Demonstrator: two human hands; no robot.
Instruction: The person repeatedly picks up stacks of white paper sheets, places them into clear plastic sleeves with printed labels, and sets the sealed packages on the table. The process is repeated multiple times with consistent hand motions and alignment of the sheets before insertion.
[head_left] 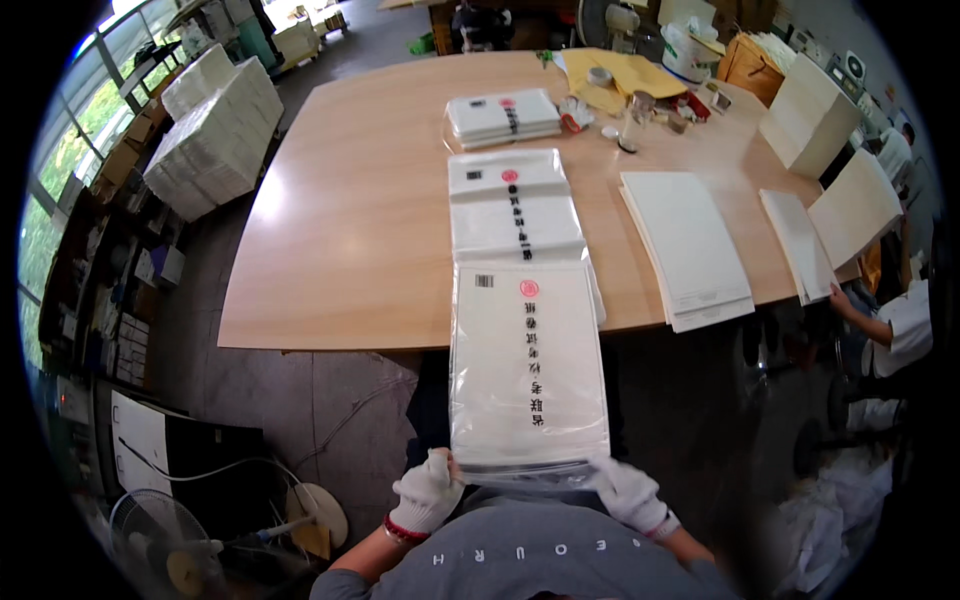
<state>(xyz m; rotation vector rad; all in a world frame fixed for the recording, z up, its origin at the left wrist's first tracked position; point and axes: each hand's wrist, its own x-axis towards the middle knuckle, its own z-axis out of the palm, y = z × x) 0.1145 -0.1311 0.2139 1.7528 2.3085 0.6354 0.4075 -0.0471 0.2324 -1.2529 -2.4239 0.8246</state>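
Observation:
A clear plastic bag (529, 370) with a stack of white paper inside lies in front of me, its far part resting on the table and its near end reaching over the edge toward my body. Black characters, a red round mark and a barcode are printed on it. White knitted gloves cover both hands. At the near left corner, my left hand (428, 494) is closed on the bag's edge. My right hand (632, 497) pinches the near right corner; its fingertips are partly blurred. Beyond lie flat printed plastic bags (515, 205), overlapped by the filled one.
A pile of filled bags (505, 118) sits farther back on the wooden table (340, 220). Stacks of white paper (688, 245) lie at right, near a co-worker's hand (845, 300). Yellow paper (625, 75) and a glass jar (635, 120) stand behind. A fan (165, 540) is at lower left.

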